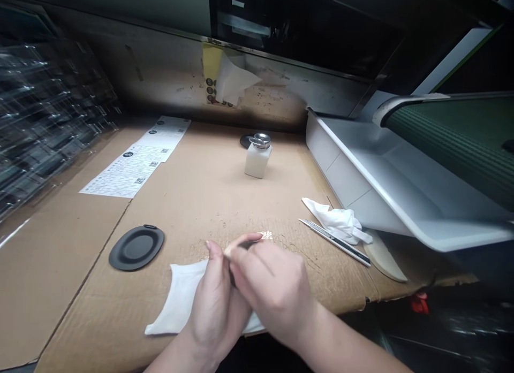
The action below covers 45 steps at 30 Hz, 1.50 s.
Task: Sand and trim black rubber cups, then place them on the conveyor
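Both hands meet at the front middle of the cardboard-covered bench (209,191). My right hand (273,287) lies over my left hand (217,298), and the fingers of both are closed around a small dark object that is mostly hidden. A white cloth (176,298) lies flat under the hands. To the left, a black oval rubber part (136,247) rests on the cardboard, untouched.
A white pump bottle with a metal top (257,156) stands at the back middle, a black disc behind it. A crumpled white wipe (339,223) and a slim utility knife (335,242) lie right. A white tray (385,185), green conveyor (461,137), label sheets (136,159) and stacked clear trays (44,111) surround.
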Motion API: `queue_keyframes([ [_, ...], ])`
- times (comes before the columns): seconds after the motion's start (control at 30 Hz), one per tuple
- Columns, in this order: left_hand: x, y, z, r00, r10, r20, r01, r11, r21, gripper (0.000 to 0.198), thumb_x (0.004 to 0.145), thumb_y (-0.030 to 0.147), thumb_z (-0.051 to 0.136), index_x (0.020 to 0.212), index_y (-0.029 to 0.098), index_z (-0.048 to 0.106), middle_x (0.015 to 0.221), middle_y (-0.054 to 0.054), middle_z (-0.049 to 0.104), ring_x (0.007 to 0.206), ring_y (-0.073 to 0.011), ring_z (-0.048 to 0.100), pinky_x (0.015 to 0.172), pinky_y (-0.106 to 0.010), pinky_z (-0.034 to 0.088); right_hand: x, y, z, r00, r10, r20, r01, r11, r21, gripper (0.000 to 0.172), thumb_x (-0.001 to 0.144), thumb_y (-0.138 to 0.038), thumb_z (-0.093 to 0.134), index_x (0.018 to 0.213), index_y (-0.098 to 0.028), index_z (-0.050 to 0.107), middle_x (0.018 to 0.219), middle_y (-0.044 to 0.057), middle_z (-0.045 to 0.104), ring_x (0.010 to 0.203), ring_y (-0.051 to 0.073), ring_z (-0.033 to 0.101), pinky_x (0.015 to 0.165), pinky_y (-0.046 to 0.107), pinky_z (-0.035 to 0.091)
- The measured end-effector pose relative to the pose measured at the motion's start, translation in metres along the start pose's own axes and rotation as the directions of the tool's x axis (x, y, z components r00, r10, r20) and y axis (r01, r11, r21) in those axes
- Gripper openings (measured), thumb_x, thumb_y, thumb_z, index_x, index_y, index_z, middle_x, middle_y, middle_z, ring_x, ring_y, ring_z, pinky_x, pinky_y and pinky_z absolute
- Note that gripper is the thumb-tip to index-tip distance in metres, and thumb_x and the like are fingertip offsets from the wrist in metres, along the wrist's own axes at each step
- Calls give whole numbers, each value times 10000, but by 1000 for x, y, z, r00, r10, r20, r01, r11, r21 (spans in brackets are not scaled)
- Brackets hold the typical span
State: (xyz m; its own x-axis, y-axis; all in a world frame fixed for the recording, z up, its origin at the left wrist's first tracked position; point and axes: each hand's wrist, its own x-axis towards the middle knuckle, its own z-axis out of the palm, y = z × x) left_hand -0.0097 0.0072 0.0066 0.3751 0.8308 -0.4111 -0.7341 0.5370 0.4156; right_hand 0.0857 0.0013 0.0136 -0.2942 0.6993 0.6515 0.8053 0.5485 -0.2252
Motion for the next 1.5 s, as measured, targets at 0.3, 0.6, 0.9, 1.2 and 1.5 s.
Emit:
queue_keyframes([
  [0.3,-3,1,4,999,0,-43,2,998,64,576,809,597,337,973,137,641,970,-107,656,918,-242,589,899,-362,406,-22,-3,-7,992,-103,76,99,993,59,195,832,-129,440,949,-129,596,623,10,504,583,129,456,504,267,346],
  [0.6,2,1,4,999,9,-31,-9,1000,-3,548,843,544,317,1090,140,594,998,-127,653,1057,-249,539,928,-373,391,-27,28,-42,965,256,-50,-242,951,195,141,805,-144,558,939,-186,570,797,13,635,707,111,584,645,227,478],
  [0.9,-1,-1,1,999,25,26,-26,999,41,481,854,507,342,954,146,643,999,-104,654,1015,-233,562,951,-359,378,-21,-10,-2,979,195,55,-203,951,232,149,864,-222,454,914,-180,587,749,23,600,701,130,563,642,251,451],
  [1.2,0,4,5,999,31,-25,-31,999,-23,563,872,490,267,970,81,640,985,-182,654,974,-281,598,877,-415,441,-48,53,-60,895,441,-74,-440,898,26,156,785,-263,605,934,-220,582,874,1,661,783,143,625,673,233,497],
  [1.5,-4,2,5,999,38,-14,-38,999,15,549,845,526,334,1026,93,618,1064,-194,643,1079,-305,546,913,-424,419,-66,75,-46,939,340,-59,-344,933,-108,156,820,-248,563,970,-220,595,867,23,657,794,167,609,697,295,499],
])
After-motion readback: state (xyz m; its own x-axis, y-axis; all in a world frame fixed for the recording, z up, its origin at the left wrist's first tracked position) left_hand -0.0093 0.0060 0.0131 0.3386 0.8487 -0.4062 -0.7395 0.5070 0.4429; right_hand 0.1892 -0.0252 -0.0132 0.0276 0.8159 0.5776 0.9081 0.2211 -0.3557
